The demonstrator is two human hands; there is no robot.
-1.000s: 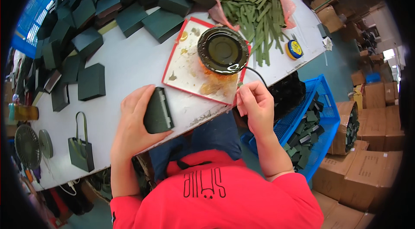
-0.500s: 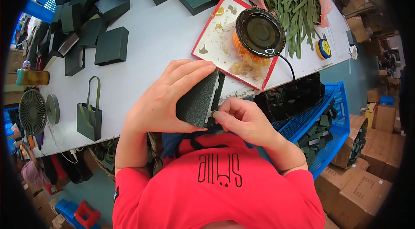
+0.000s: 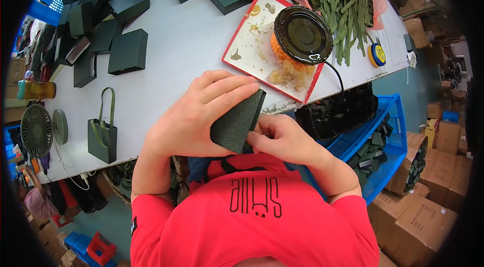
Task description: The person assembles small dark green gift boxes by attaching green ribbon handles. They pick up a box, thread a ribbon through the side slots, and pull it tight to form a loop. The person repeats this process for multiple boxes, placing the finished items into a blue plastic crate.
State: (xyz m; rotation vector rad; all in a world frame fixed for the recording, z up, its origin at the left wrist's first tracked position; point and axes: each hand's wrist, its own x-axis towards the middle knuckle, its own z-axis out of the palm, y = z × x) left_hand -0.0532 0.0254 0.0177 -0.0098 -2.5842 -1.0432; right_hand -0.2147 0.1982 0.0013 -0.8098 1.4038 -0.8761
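A dark green textured box point(image 3: 237, 126) sits between both hands just off the near edge of the white bench point(image 3: 186, 50), held tilted above the person's red shirt. The left hand point(image 3: 194, 118) wraps over its outer face, fingers curled and closed across the top edge. The right hand point(image 3: 282, 141) is closed too, its fingertips pinching the lower right side of the box.

Just beyond the hands, a red-rimmed tray point(image 3: 252, 40) lies on the bench, smeared with yellowish glue stains and holding a round black pot point(image 3: 302, 34) with an orange base; a black cord runs from it over the bench edge. Behind the tray, a pink bag point(image 3: 375, 2) lies open, filled with green strips point(image 3: 340, 0). A small yellow and blue tape roll point(image 3: 377, 54) lies beside it.

To the right, below the bench, a blue plastic crate point(image 3: 378, 136) holds dark pieces. More dark green boxes point(image 3: 128, 51) are spread along the far left of the bench, and a green paper bag with handles point(image 3: 102, 133) stands near its near edge. A small fan point(image 3: 38, 130) stands at the left
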